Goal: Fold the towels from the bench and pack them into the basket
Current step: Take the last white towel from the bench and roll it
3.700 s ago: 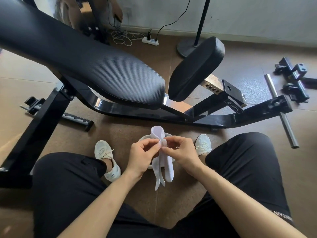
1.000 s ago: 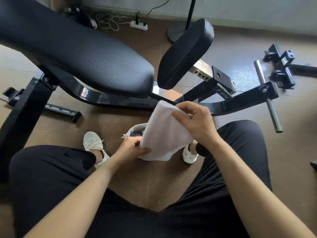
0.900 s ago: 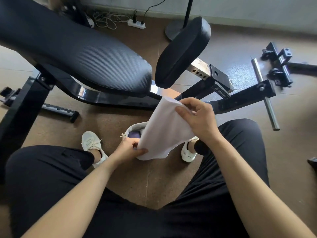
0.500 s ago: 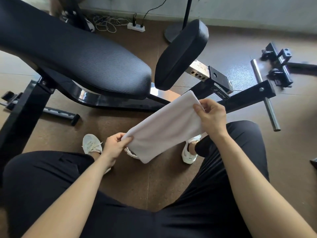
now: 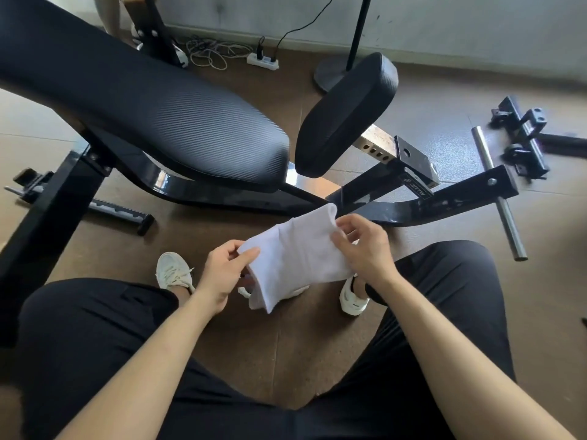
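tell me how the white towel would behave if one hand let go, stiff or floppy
Probably floppy: the white towel sags and its lower end droops below the left hand. Likely light, since finger grips from that hand and the right hand alone hold it up. If one lets go, it would likely hang limp from the other.

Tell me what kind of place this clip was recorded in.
Probably a small or home gym: a padded, black-framed weight bench, detached black brackets lying on the floor, and a power strip near the wall.
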Available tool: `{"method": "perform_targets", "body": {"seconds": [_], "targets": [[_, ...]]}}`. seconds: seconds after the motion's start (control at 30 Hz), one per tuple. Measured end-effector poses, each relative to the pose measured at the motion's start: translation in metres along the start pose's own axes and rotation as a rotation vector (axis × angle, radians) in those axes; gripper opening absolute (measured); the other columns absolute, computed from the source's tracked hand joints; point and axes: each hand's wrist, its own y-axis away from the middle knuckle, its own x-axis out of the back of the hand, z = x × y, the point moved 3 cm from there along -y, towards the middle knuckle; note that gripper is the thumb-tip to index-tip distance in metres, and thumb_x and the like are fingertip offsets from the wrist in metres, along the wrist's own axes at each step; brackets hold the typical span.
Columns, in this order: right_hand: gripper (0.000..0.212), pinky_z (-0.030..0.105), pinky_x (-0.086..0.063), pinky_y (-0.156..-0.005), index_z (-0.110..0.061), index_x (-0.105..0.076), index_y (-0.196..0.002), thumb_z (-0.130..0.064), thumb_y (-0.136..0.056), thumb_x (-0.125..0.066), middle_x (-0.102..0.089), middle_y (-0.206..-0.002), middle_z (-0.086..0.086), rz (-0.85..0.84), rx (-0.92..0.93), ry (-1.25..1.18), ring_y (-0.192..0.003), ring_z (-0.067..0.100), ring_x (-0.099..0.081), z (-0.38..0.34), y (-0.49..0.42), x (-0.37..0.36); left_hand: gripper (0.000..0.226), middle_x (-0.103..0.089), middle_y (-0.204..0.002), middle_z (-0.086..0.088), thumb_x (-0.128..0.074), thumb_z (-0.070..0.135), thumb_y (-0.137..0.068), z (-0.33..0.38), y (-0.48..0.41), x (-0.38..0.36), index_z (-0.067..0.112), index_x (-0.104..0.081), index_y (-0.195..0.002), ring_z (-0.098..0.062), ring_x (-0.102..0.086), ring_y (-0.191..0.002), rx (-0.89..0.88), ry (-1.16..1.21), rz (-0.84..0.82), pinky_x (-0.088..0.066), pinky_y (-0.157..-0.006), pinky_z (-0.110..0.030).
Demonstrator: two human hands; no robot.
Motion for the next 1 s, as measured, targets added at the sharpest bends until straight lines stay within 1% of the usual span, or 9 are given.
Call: {"method": "perform_targets", "body": {"seconds": [0.1,0.2,0.33,0.4,0.47,0.6,0.8,0.93,1.0], "targets": [[0.015,0.012,-0.048,-0.064,-0.035,-0.069,-0.104,-0.026,-0.093,-0.071,-0.064,-0.086,-0.015,-0.099,0.022,0.006,-0.079,0.004,-0.061,-0.008,0.009,-0.022,0.014,-0.071,-0.106,-0.011,-0.069,0.023,-0.096,0.002,0.002,-0.007,0.016,-0.069,-0.107,-0.025,-0.068,-0.098,-0.012,0.009,-0.04,-0.053,-0.069,-0.029],[0.026,0.023,-0.054,-0.073,-0.034,-0.068,-0.118,-0.025,-0.094,-0.07,-0.062,-0.087,-0.019,-0.171,0.066,0.03,-0.082,0.004,-0.061,-0.015,0.016,-0.038,0.012,-0.071,-0.104,-0.014,-0.072,0.023,-0.094,0.002,0.003,-0.01,0.018,-0.071,-0.105,-0.027,-0.068,-0.096,-0.024,0.03,-0.04,-0.057,-0.07,-0.034],[0.037,0.016,-0.05,-0.072,-0.035,-0.065,-0.127,-0.023,-0.092,-0.071,-0.058,-0.09,-0.026,-0.239,0.12,0.063,-0.081,0.001,-0.06,-0.022,0.022,-0.053,0.018,-0.069,-0.103,-0.014,-0.07,0.023,-0.096,0.005,0.007,-0.013,0.017,-0.068,-0.113,-0.029,-0.07,-0.093,-0.038,0.037,-0.032,-0.062,-0.068,-0.038],[0.04,0.015,-0.051,-0.073,-0.034,-0.065,-0.129,-0.022,-0.092,-0.072,-0.058,-0.092,-0.027,-0.271,0.152,0.06,-0.08,0.001,-0.06,-0.026,0.026,-0.058,0.019,-0.07,-0.105,-0.012,-0.068,0.021,-0.097,0.006,0.009,-0.015,0.015,-0.068,-0.115,-0.029,-0.071,-0.096,-0.056,0.026,-0.029,-0.065,-0.074,-0.044],[0.04,0.018,-0.052,-0.075,-0.033,-0.066,-0.13,-0.02,-0.092,-0.072,-0.062,-0.096,-0.02,-0.293,0.174,0.046,-0.079,0.0,-0.059,-0.029,0.028,-0.061,0.019,-0.072,-0.107,-0.01,-0.067,0.018,-0.097,0.007,0.01,-0.016,0.014,-0.067,-0.116,-0.028,-0.072,-0.099,-0.056,0.045,-0.037,-0.064,-0.081,-0.048],[0.042,0.021,-0.052,-0.076,-0.032,-0.067,-0.129,-0.017,-0.09,-0.072,-0.066,-0.098,-0.011,-0.318,0.172,0.029,-0.076,-0.003,-0.057,-0.03,0.028,-0.064,0.018,-0.073,-0.105,-0.009,-0.067,0.015,-0.097,0.007,0.011,-0.015,0.014,-0.068,-0.115,-0.028,-0.073,-0.099,-0.042,0.06,-0.024,-0.063,-0.084,-0.053],[0.041,0.026,-0.055,-0.076,-0.032,-0.065,-0.13,-0.022,-0.09,-0.073,-0.066,-0.103,-0.008,-0.339,0.176,0.03,-0.081,0.005,-0.061,-0.031,0.028,-0.064,0.021,-0.073,-0.109,-0.008,-0.067,0.019,-0.098,0.007,0.012,-0.019,0.016,-0.067,-0.118,-0.027,-0.073,-0.102,-0.036,0.072,-0.029,-0.062,-0.086,-0.053],[0.052,0.016,-0.05,-0.076,-0.03,-0.06,-0.128,-0.037,-0.082,-0.082,-0.062,-0.108,-0.016,-0.29,0.202,0.025,-0.09,0.001,-0.06,-0.028,0.028,-0.067,0.021,-0.074,-0.11,-0.013,-0.054,0.024,-0.104,0.015,0.018,-0.024,0.011,-0.066,-0.116,-0.031,-0.073,-0.105,0.015,0.251,-0.112,-0.062,-0.088,-0.048],[0.053,0.012,-0.047,-0.072,-0.03,-0.058,-0.126,-0.038,-0.08,-0.084,-0.06,-0.102,-0.019,-0.23,0.16,0.02,-0.088,-0.001,-0.059,-0.025,0.027,-0.067,0.025,-0.073,-0.115,-0.013,-0.053,0.026,-0.103,0.017,0.02,-0.024,0.012,-0.067,-0.119,-0.031,-0.072,-0.109,0.0,0.279,-0.167,-0.06,-0.092,-0.049]]}}
